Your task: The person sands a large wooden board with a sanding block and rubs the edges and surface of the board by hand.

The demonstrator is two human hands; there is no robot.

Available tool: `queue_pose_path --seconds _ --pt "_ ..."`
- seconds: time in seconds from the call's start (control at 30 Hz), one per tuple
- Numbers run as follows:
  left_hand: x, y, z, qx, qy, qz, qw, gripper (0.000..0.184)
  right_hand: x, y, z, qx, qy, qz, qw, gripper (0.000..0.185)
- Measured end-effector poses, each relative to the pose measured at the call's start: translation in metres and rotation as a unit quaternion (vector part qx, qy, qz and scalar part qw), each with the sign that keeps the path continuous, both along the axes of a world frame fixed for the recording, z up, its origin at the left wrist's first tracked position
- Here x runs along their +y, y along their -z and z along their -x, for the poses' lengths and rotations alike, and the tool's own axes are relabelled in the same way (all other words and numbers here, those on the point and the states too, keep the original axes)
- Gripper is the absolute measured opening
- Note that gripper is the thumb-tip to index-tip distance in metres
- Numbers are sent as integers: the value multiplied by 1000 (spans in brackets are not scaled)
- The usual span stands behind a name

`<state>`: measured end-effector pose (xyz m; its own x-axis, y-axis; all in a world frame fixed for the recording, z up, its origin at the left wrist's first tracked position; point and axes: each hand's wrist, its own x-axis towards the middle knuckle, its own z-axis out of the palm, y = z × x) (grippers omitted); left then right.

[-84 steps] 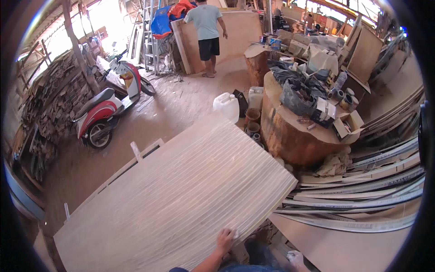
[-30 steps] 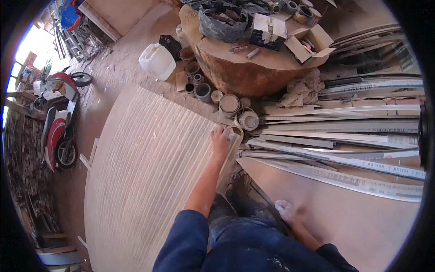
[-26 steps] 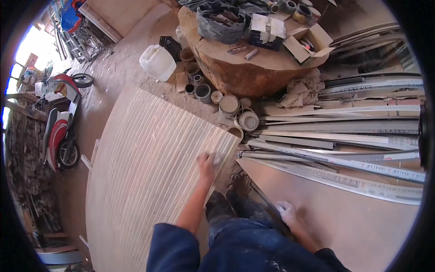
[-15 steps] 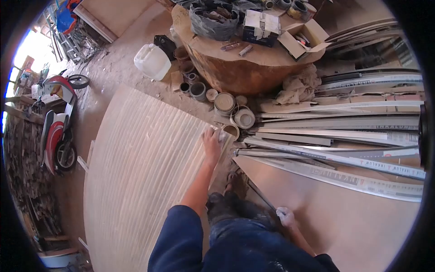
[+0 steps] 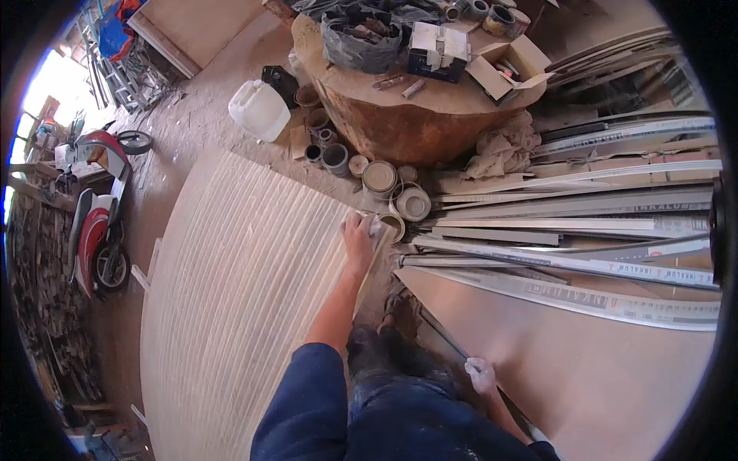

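Note:
My left hand [image 5: 356, 240] is curled on the far right corner of a large, pale panel [image 5: 238, 284] with a striped wood grain. A small whitish piece [image 5: 377, 226] shows at its fingertips; its kind is unclear. Lower right, my right hand [image 5: 482, 375], dusted white, is closed at the edge of a smooth brown sheet [image 5: 600, 369]. A thin dark strip [image 5: 442, 335] runs along that edge up to the fingers. What the right hand grips, if anything, is hidden.
Dusty cans [image 5: 380, 178] stand just beyond the panel's corner. Long wrapped metal profiles [image 5: 615, 269] lie at right. A thick wooden slab table [image 5: 400, 115] carries boxes and a bag. A white jerrycan [image 5: 260, 111] and a red motorbike [image 5: 96, 223] are at left.
My right hand has shifted slightly left along the brown sheet's edge. My left hand stays at the panel's corner, with only a small shift. The view has tilted a little.

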<state>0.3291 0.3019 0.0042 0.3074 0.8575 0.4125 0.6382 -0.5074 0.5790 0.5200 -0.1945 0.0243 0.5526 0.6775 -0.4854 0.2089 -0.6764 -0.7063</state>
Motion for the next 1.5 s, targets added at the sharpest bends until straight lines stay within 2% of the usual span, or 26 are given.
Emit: queue_pose_path --seconds 0.07,0.13,0.2,0.23,0.3,0.47,0.5,0.57,0.7,0.8,0.9,0.97,1.0,1.13,1.2,1.3,1.43,1.5 --pt "-19 8 30 28 -11 31 999 34 -2 4 3 -24 -26 5 999 18" --pt "-74 9 87 49 -40 22 998 43 -20 24 5 17 22 -15 1000 20" --pt "-131 -1 139 83 -92 49 991 30 -26 14 18 36 30 24 999 23" --pt "-143 -6 151 88 -93 51 990 30 -32 12 23 48 39 64 996 25" --pt "-157 -11 165 81 -102 73 989 28 -46 17 36 45 28 69 996 26" --pt "-49 11 66 26 -33 14 999 30 -76 20 47 39 22 80 996 27" --pt "-29 -2 39 30 -32 46 998 30 -87 31 45 43 38 84 995 26" --pt "-2 -8 5 -3 -38 18 999 26 -100 32 42 43 48 95 993 25" --pt "-8 2 25 25 -18 46 998 26 -83 19 47 1 -28 4 1000 24" --pt "-71 -6 90 6 -36 51 998 28 -90 33 60 39 16 18 999 23" --pt "-146 -1 182 37 -41 62 997 31 -99 46 91 87 63 -21 994 22" --pt "-203 1 251 55 -48 55 996 36 -103 48 118 -3 -17 27 999 22" --pt "-235 2 285 50 -52 62 995 37 -106 43 133 -43 -50 -4 998 23" --pt "-362 -3 416 76 -96 87 989 35 -139 62 178 -28 -100 13 995 25" --pt "-419 -15 481 91 -107 99 985 36 -155 64 202 -87 -189 66 976 29" --pt "-506 -14 568 114 -140 107 978 37 -176 68 219 -67 -254 122 957 31" --pt "-534 -24 595 114 -163 118 973 38 -203 67 225 -77 -267 158 948 31" --pt "-511 -18 572 97 -144 100 980 38 -198 62 220 -64 -278 158 946 33"
